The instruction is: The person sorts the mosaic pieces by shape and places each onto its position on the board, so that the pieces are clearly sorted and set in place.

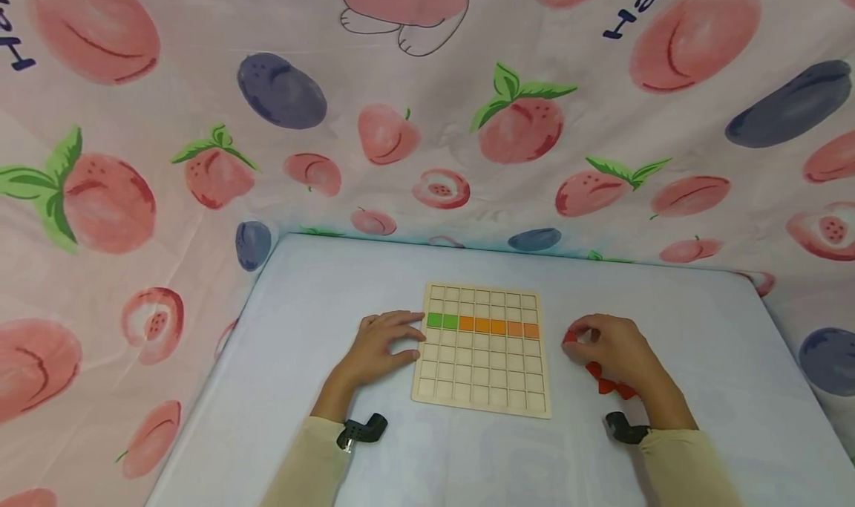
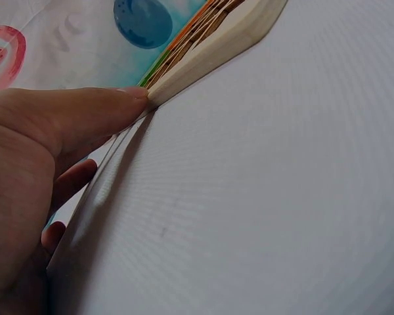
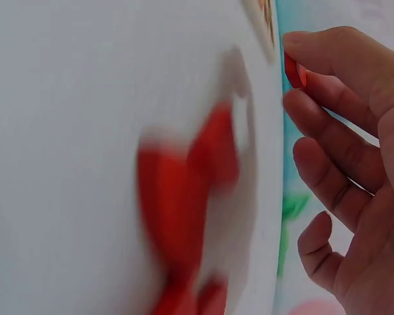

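A pale wooden grid board [image 1: 481,377] lies on the white table, with one row of its cells filled by green squares [image 1: 442,321] and orange squares [image 1: 490,326]. My left hand [image 1: 384,347] rests at the board's left edge, fingers fairly straight; in the left wrist view the thumb [image 2: 111,108] touches the rim. To the right of the board, my right hand [image 1: 611,347] pinches a small red block [image 3: 294,71] between thumb and index finger, off the table. Below that hand lie several more red blocks [image 1: 606,386], blurred in the right wrist view and partly hidden by the hand in the head view.
A white cloth covers the table [image 1: 320,284]. Behind and to the left hangs a fruit-print curtain [image 1: 401,217]. Black wrist cameras are strapped at the left sleeve [image 1: 303,462] and the right sleeve [image 1: 688,466].
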Tool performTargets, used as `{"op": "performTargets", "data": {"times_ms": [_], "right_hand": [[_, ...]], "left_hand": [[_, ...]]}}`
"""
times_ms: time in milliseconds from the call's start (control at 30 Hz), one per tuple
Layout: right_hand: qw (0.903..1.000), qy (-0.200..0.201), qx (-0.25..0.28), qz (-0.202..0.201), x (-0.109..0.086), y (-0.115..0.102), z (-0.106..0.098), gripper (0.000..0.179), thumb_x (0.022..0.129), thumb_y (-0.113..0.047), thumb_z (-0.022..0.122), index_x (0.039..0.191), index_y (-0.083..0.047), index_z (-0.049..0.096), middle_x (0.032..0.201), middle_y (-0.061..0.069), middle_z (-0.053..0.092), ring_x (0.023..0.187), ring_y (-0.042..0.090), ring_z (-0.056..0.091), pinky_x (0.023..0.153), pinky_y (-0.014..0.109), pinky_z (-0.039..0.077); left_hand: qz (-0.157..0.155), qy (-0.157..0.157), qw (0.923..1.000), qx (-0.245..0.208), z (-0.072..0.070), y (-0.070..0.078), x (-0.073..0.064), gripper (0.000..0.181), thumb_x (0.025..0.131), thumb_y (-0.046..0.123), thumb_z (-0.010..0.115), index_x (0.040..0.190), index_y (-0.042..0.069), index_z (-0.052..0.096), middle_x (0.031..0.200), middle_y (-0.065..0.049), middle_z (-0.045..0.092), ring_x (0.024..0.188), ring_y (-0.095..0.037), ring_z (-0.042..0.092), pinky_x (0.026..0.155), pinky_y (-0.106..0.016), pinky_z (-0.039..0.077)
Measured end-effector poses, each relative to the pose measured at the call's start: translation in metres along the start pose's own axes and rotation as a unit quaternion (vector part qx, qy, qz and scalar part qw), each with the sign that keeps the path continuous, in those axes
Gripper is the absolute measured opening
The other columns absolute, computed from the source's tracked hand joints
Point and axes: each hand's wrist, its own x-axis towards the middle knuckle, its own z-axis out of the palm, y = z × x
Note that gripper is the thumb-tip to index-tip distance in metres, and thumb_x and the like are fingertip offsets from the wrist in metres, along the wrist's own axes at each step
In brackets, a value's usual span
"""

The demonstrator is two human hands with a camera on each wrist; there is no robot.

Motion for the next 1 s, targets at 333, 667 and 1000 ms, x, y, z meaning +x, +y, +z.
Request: {"op": "performTargets", "data": {"times_ms": [333,667,1000], "right_hand": [[0.9932,-0.003,0.095,-0.067,0.024,-0.044,0.022,0.025,0.082,-0.019,0.086,0.103,-0.016,0.073,0.082,-0.006,0.072,0.075,0.009,0.064,0.071,0.025,0.053],[0.9651,-0.061,0.244,-0.074,0.044,-0.074,0.047,0.024,0.09,-0.023,0.08,0.112,-0.016,0.075,0.101,0.003,0.074,0.087,0.014,0.071,0.078,0.022,0.056],[0.9581,-0.084,0.261,-0.082,0.054,-0.107,0.062,0.021,0.096,-0.021,0.072,0.117,-0.016,0.075,0.116,0.002,0.074,0.1,0.015,0.068,0.087,0.027,0.055]], "left_hand": [[-0.001,0.001,1.0,0.004,0.001,-0.001,0.0,0.023,0.09,0.036,0.076,0.113,0.031,0.075,0.151,0.011,0.055,0.146,-0.018,0.044,0.11,-0.052,0.027],[0.003,0.003,1.0,0.002,0.001,-0.002,0.0,0.023,0.09,0.036,0.076,0.112,0.032,0.075,0.151,0.011,0.055,0.146,-0.019,0.044,0.111,-0.054,0.026],[0.001,0.0,1.0,0.007,0.001,-0.001,0.001,0.023,0.09,0.036,0.076,0.113,0.032,0.074,0.152,0.012,0.054,0.146,-0.018,0.043,0.111,-0.054,0.026]]}}
